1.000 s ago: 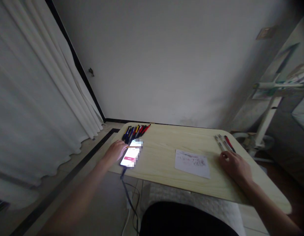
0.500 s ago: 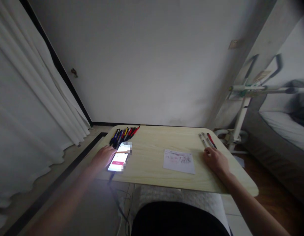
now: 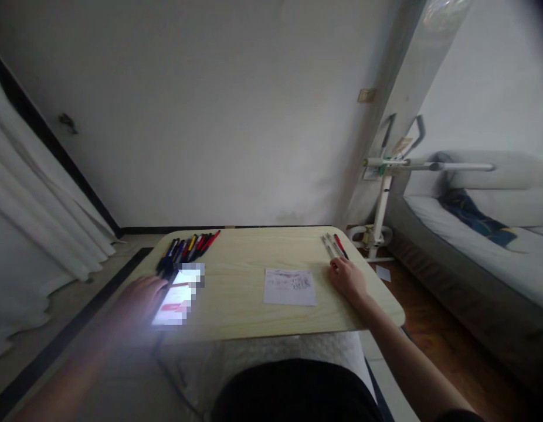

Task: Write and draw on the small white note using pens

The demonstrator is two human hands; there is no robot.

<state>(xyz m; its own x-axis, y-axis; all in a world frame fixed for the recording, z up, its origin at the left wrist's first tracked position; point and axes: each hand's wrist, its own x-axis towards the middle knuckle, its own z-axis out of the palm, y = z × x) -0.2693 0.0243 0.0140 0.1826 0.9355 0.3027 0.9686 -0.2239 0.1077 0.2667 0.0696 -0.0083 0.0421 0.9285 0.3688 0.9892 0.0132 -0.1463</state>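
Note:
My left hand (image 3: 142, 296), smeared by motion, is at the left side of a phone (image 3: 177, 298) with a bright, partly pixelated screen. A thin orange-brown strip crosses the screen from the fingers; I cannot tell whether it is a finger or a stick. Several pens (image 3: 190, 247) lie side by side just beyond the phone. At the right, my right hand (image 3: 348, 278) rests on the table with its fingers curled, by the near ends of a few pens (image 3: 335, 246), one of them red. Whatever its fingertips may hold is hidden.
A sheet of paper (image 3: 289, 287) with dark and reddish marks lies on the pale wooden table (image 3: 240, 258). A dark cable (image 3: 172, 378) hangs below the phone. White exercise equipment (image 3: 381, 199) stands right, before a bed (image 3: 434, 228). A curtain (image 3: 29, 234) hangs left.
My view has turned to the right, so the table and hands appear farther left. Both hands stay by the same things, and the left hand is more blurred.

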